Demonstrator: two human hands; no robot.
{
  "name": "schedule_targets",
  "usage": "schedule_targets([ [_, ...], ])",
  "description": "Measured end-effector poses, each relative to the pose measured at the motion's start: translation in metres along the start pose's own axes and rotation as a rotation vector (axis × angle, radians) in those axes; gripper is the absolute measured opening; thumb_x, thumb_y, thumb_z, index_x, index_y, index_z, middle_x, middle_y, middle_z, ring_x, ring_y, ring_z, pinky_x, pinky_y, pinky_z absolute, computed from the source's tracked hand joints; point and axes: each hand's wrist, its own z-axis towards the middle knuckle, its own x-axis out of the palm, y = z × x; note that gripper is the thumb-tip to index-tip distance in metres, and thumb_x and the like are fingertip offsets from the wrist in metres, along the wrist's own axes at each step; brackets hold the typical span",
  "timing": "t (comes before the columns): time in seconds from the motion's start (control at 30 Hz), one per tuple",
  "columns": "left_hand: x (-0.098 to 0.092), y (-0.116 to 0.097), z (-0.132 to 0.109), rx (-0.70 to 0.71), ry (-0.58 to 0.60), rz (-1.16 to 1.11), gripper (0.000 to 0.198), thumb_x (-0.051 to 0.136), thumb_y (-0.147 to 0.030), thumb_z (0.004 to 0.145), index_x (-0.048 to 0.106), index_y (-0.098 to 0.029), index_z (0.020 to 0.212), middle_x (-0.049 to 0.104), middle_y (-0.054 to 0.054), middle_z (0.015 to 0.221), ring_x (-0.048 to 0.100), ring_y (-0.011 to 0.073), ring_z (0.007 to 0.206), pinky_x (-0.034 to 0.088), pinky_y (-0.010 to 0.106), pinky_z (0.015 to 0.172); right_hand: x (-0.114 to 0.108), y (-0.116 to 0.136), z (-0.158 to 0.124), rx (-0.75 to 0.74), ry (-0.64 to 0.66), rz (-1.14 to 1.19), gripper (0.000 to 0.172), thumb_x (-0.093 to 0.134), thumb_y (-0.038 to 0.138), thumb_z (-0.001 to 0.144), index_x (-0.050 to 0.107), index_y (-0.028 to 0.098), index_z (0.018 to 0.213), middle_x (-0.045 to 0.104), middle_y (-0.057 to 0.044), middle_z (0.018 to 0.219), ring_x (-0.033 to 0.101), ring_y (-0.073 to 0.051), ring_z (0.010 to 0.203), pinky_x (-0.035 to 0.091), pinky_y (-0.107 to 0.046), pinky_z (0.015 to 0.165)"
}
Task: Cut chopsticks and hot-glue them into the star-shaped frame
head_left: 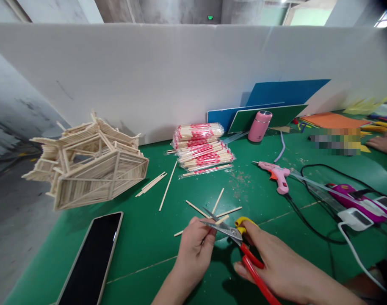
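Observation:
My left hand (pixel 195 248) is closed around a short wooden stick (pixel 223 219), whose end pokes out between the blades. My right hand (pixel 277 256) grips scissors (pixel 225 229) with red and yellow handles. The scissor blades are parted and lie across the stick, close to my left fingertips. Beneath and beyond them, several loose sticks (pixel 230 211) are scattered on the green tabletop (pixel 142 241). More thin sticks (pixel 168 186) lie to the left. Paper-and-plastic-wrapped chopsticks (pixel 206 154) are piled farther back.
A wooden-stick model (pixel 95 165) stands left, behind a phone (pixel 90 262). To the right are a pink glue gun (pixel 277 176), a pink bottle (pixel 259 127), cables and a purple power strip (pixel 355 199). Blue and green boards (pixel 269 114) lean on the white partition (pixel 133 67). Another person's hand (pixel 384 143) shows far right.

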Motion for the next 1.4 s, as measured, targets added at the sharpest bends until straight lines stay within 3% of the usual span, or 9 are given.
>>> schedule_targets([
  [0.23,0.0011,-0.0024,-0.0019,0.041,-0.021,0.084,0.022,0.04,-0.012,0.079,0.052,-0.017,0.061,0.059,0.001,0.058,0.053,0.0115,0.055,0.041,0.023,0.055,0.0043,-0.0001,0.0004,-0.001,0.048,0.091,0.029,0.053,0.044,0.073,0.043,0.022,0.089,0.058,0.001,0.078,0.052,-0.014,0.065,0.037,-0.023,0.056],
  [0.5,0.0028,-0.0067,-0.003,0.098,-0.075,0.123,0.022,0.039,-0.01,0.079,0.053,-0.018,0.064,0.059,0.001,0.059,0.052,0.0114,0.053,0.039,0.024,0.054,0.0054,-0.0001,0.0004,-0.016,0.007,0.058,0.019,0.053,0.033,0.072,0.043,0.022,0.084,0.059,0.0,0.078,0.054,-0.015,0.066,0.037,-0.023,0.056],
  [0.7,0.0041,-0.0019,-0.0039,0.161,-0.116,0.227,0.019,0.041,-0.009,0.078,0.054,-0.017,0.069,0.058,0.001,0.061,0.05,0.0119,0.055,0.039,0.024,0.054,0.0052,0.0042,-0.0011,-0.021,-0.001,0.077,0.033,0.056,0.041,0.07,0.042,0.022,0.093,0.058,-0.002,0.088,0.054,-0.016,0.074,0.039,-0.024,0.062],
  [0.87,0.0031,0.0006,-0.0055,0.21,-0.115,0.32,0.019,0.042,-0.007,0.076,0.052,-0.017,0.063,0.053,0.0,0.055,0.046,0.0117,0.052,0.037,0.025,0.054,0.0042,0.0062,-0.0008,-0.011,0.038,0.102,0.033,0.056,0.039,0.07,0.043,0.022,0.095,0.058,-0.001,0.088,0.053,-0.015,0.074,0.04,-0.024,0.064],
  [1.2,0.0063,-0.0032,-0.0086,0.236,-0.202,0.379,0.02,0.044,-0.004,0.075,0.05,-0.016,0.06,0.053,0.0,0.053,0.048,0.012,0.053,0.036,0.026,0.055,0.0074,0.0077,-0.0004,-0.022,0.041,0.059,0.011,0.05,0.022,0.07,0.043,0.021,0.078,0.058,0.001,0.073,0.05,-0.012,0.06,0.034,-0.022,0.051],
  [1.4,0.0085,0.0023,-0.0094,0.242,-0.22,0.42,0.019,0.045,-0.004,0.075,0.052,-0.016,0.062,0.053,0.0,0.054,0.046,0.0111,0.052,0.036,0.026,0.055,0.0074,0.0049,-0.0009,-0.016,0.028,0.101,0.033,0.056,0.04,0.07,0.043,0.022,0.094,0.058,0.001,0.08,0.051,-0.014,0.067,0.038,-0.023,0.059],
])
